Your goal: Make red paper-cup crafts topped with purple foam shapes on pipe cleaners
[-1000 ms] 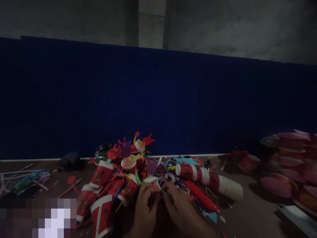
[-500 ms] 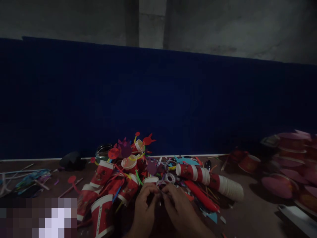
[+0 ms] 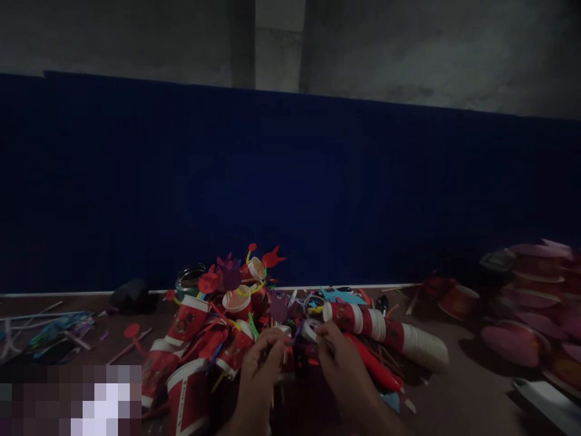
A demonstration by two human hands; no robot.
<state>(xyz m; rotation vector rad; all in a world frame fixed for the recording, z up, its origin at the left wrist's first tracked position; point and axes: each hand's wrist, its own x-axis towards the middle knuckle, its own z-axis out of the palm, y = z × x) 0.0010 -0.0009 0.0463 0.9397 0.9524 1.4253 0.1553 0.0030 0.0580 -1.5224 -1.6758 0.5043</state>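
My left hand (image 3: 265,361) is closed in a pinch beside a red paper cup (image 3: 287,370) with a white rim. Whatever its fingertips hold is too small and dim to make out. My right hand (image 3: 338,354) has its fingers curled at the right edge of a whitish roll of tape (image 3: 310,331), apparently gripping it. Several red paper cups (image 3: 188,321) with paper shapes and coloured strips are heaped left of my hands. A nested stack of cups (image 3: 385,330) lies on its side to the right, above a red, elongated object (image 3: 374,363).
Blue paper pieces (image 3: 342,295) and a dark-rimmed jar (image 3: 191,280) stand out around the heap. Coloured strips (image 3: 59,333) lie at far left. Red cups with pink paper (image 3: 538,284) and a white flat object (image 3: 547,396) are at right. A blue panel (image 3: 290,188) rises behind the table.
My hands were together over the middle of the pile and have moved apart. My right hand has shifted right to the tape roll; my left has moved slightly left, uncovering the cup.
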